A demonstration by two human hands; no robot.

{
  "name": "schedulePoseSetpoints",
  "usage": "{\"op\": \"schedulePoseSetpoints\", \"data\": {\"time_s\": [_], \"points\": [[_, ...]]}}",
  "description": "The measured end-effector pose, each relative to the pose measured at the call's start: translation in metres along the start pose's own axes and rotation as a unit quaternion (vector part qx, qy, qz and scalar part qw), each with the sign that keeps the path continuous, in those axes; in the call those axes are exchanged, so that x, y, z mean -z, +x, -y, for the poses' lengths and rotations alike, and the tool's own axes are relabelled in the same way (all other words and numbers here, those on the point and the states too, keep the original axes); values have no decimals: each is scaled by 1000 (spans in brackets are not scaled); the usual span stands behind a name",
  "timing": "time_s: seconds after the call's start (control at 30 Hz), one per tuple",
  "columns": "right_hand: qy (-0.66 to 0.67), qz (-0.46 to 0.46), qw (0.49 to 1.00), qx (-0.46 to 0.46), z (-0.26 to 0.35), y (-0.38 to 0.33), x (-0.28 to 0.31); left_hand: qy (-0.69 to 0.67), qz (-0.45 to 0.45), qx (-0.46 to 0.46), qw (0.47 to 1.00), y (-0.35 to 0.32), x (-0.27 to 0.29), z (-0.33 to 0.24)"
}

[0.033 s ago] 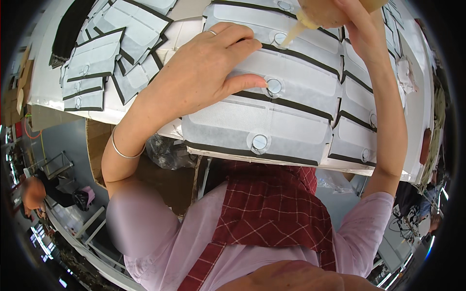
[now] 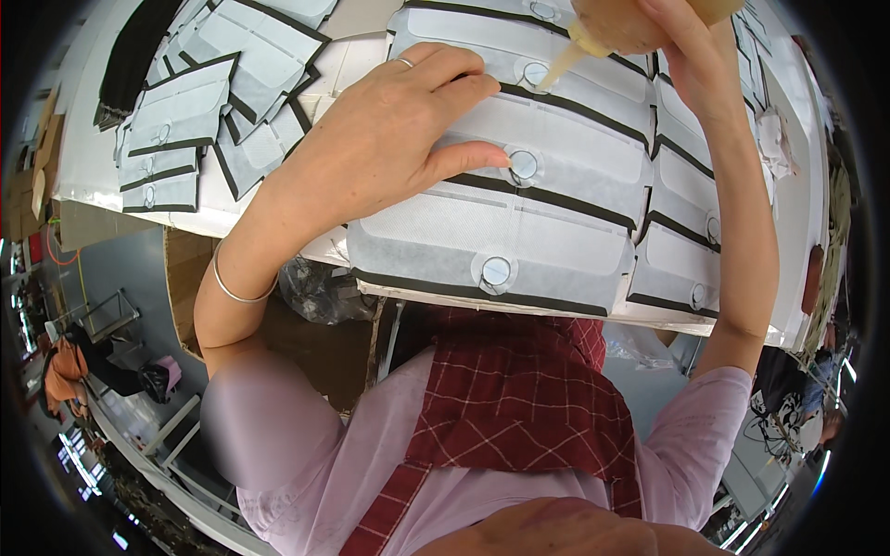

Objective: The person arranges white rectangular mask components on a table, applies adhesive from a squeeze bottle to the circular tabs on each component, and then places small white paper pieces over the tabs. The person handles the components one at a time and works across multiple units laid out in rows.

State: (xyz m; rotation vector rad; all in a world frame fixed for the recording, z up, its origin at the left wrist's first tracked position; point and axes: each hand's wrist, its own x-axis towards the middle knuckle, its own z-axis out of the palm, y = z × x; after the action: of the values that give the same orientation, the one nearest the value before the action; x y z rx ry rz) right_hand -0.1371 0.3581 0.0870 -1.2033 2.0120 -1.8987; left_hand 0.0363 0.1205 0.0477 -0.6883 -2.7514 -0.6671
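Observation:
My right hand (image 2: 691, 51) is wrapped round a yellowish, translucent squeeze bottle (image 2: 619, 23), tipped so its narrow nozzle points down and left. The nozzle tip is at a round metal disc (image 2: 535, 74) on a pale grey panel with a black edge. I cannot tell whether anything is coming out. My left hand (image 2: 385, 125) lies over the overlapping panels (image 2: 575, 116), palm down, holding nothing. Its thumb is stretched out to the rim of another metal disc (image 2: 524, 165), while its other fingers are slightly bent. The nearest panel (image 2: 417, 236) has the same kind of disc.
Loose panels (image 2: 185, 107) lie in an untidy pile at the left of the white table (image 2: 83, 153). Another overlapping column of panels (image 2: 681, 255) runs along the right. A crumpled white tissue (image 2: 774, 144) lies beyond my right forearm. Below the table edge is a clear plastic bag (image 2: 324, 295).

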Motion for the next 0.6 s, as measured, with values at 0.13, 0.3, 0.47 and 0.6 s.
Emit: {"op": "schedulePoseSetpoints", "data": {"time_s": [0.13,0.3,0.47,0.6], "points": [[-9,32,999,-7,16,-1,4,-3,1,2,1000,-2,-2,-1],[-6,-32,999,13,-3,6,-13,3,-1,-6,1000,-1,-2,-1],[-36,-32,999,2,-1,0,-11,0,-2,-9,1000,-2,-1,-2],[-38,64,997,12,10,-2,39,-6,9,-1,1000,-4,1,-4]]}}
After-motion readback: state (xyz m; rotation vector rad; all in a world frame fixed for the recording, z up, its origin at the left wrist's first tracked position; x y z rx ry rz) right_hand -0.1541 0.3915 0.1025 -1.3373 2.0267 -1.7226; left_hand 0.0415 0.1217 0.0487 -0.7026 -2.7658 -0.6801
